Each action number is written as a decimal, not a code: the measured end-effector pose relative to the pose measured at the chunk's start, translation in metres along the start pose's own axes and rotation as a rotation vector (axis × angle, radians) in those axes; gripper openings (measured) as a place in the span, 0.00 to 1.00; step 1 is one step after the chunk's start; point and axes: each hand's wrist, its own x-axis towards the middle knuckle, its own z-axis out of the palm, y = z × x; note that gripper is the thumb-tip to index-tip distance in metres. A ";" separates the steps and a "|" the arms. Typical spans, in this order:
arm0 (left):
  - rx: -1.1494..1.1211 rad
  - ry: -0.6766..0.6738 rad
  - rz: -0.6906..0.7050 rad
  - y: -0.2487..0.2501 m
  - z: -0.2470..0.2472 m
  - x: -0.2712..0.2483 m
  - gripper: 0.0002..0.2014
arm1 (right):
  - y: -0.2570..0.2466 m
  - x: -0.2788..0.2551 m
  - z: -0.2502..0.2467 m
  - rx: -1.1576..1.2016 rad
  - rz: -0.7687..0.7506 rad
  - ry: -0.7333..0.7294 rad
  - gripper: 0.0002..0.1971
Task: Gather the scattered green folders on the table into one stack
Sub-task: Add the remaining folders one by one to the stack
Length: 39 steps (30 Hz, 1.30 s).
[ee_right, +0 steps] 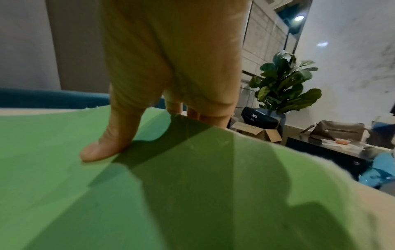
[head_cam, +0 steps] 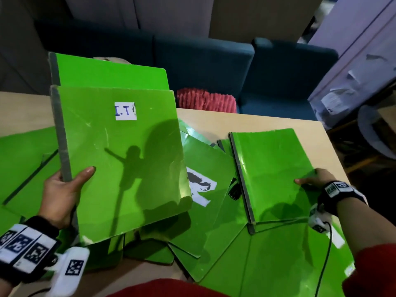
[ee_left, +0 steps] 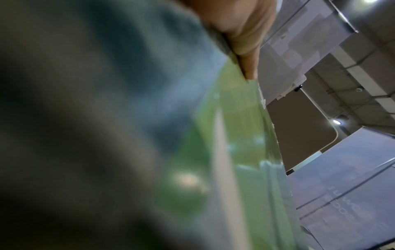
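My left hand (head_cam: 64, 189) grips the grey spine of a green folder (head_cam: 120, 159) with a white "I.T" label, holding it tilted above the table with a second green folder (head_cam: 107, 69) behind it. In the left wrist view the thumb lies on that folder (ee_left: 235, 135). My right hand (head_cam: 312, 179) pinches the right edge of another green folder (head_cam: 272, 168), thumb on top and fingers underneath; its cover (ee_right: 149, 186) fills the right wrist view. Several more green folders (head_cam: 205, 211) lie overlapping on the light wooden table (head_cam: 257, 123).
Dark blue seats (head_cam: 214, 61) and a red cushion (head_cam: 205, 99) stand beyond the table's far edge. The table's right edge (head_cam: 334, 155) runs close to my right hand. A plant (ee_right: 284, 84), a cardboard box and a low dark table with a bag are off to the right.
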 end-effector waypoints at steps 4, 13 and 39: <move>-0.052 -0.038 0.044 0.002 -0.004 -0.004 0.16 | 0.007 -0.026 -0.020 0.258 -0.087 0.036 0.21; -0.006 -0.143 0.048 0.011 -0.005 -0.021 0.14 | -0.019 -0.126 -0.115 0.790 -0.543 0.250 0.20; -0.065 -0.435 0.354 0.048 0.009 -0.045 0.15 | -0.136 -0.278 0.075 1.317 -0.605 -0.273 0.44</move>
